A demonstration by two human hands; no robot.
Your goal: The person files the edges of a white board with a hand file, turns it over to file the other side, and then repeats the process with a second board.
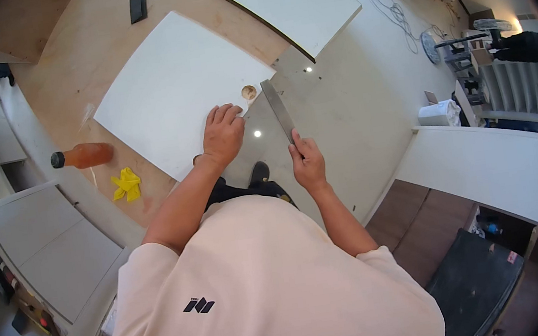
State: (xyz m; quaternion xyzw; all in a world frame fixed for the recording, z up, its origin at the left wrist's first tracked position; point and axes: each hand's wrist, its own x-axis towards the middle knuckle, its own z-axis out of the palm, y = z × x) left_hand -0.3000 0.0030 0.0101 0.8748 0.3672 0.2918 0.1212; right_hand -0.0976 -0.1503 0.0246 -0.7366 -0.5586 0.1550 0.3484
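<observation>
A flat metal file (280, 110) is held in my right hand (309, 161), whose fingers are wrapped round its lower end. The file points up and away, its far end beside the near right edge of a white panel (179, 78). My left hand (222, 133) rests on that panel near its edge, fingers apart and slightly bent. Just beyond the fingertips is a round cut-out hole (248, 92). A second round hole (197, 159) shows partly beside my left wrist. The panel lies on a wooden table (61, 86).
A second white panel (292, 5) lies farther back. On the table are an orange bottle (87, 155), a yellow cloth or glove (126, 185) and a small black object (138, 7). Cables (392, 12) lie on the floor. A person's dark sleeve (521, 48) shows at right.
</observation>
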